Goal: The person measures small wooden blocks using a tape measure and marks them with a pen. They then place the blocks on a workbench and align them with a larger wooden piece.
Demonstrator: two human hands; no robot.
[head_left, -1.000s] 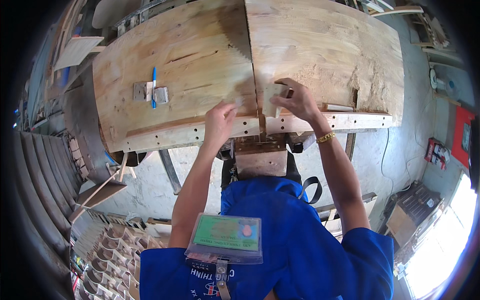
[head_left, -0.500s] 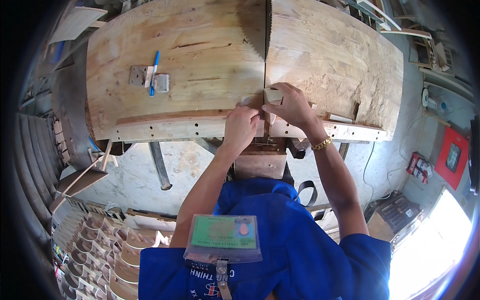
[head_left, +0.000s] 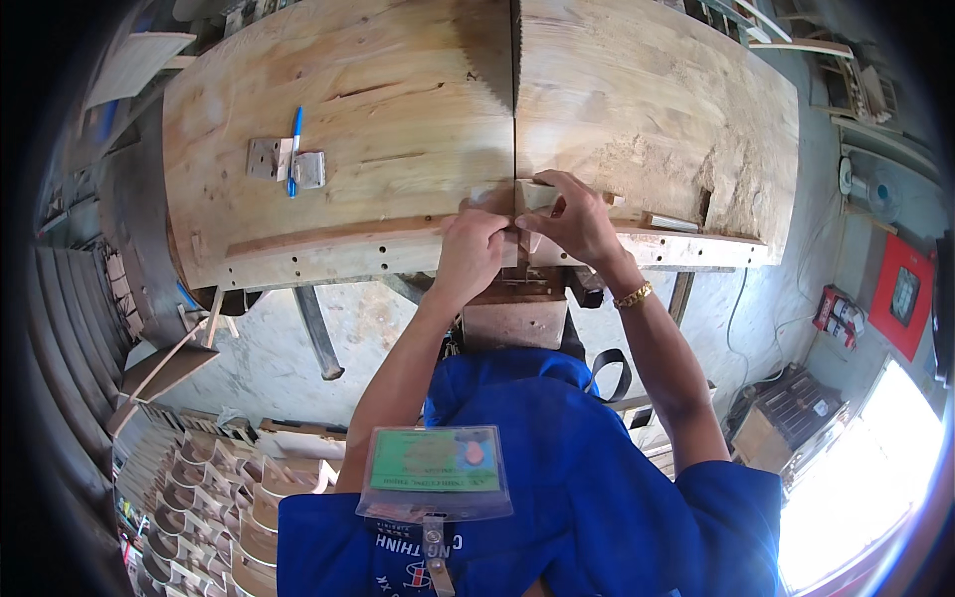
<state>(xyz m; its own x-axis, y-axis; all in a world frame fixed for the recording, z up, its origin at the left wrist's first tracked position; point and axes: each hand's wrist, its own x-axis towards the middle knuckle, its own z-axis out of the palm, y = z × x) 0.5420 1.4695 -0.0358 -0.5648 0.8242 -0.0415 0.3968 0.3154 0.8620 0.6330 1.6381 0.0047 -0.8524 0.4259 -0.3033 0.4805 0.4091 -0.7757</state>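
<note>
At the near edge of the worktable (head_left: 398,119), a block (head_left: 535,195) is gripped by the right hand (head_left: 581,219); any grip by the left hand (head_left: 472,245) cannot be told.

Blue shirt (head_left: 597,478), apparently gold bracelet (head_left: 633,296)

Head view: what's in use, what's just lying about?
Apparently in use:
small pale wooden block, in right hand
left hand, close to it
broad light-brown wooden tabletop
pale drilled wooden rail

Lying about:
slim blue-and-white pen
flat grey drilled plate
curved brown wooden pieces
</note>
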